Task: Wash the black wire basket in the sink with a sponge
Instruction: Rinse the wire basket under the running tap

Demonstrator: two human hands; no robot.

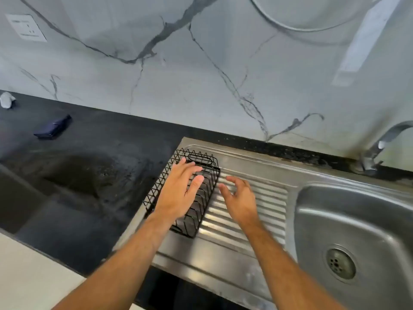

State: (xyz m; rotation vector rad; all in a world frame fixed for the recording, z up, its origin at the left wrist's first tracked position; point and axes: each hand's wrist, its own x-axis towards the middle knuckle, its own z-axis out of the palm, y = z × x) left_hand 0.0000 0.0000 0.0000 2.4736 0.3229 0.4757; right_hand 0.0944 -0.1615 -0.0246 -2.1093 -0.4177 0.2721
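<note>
The black wire basket [202,201] lies on the left end of the steel drainboard [245,215], its long side running away from me. My left hand [178,189] hovers flat over the basket with fingers straight, holding nothing. Just right of the basket, my right hand [240,198] is above the ribbed drainboard with fingers loosely spread and empty. The steel sink bowl [357,215] with its drain [340,264] is at the right. No sponge is in view.
A steel tap [380,144] stands at the back right by the marble wall. The black countertop [89,175] stretches left, bearing a dark blue folded item [53,128] and a small white object [6,99]. A wall socket [26,27] is top left.
</note>
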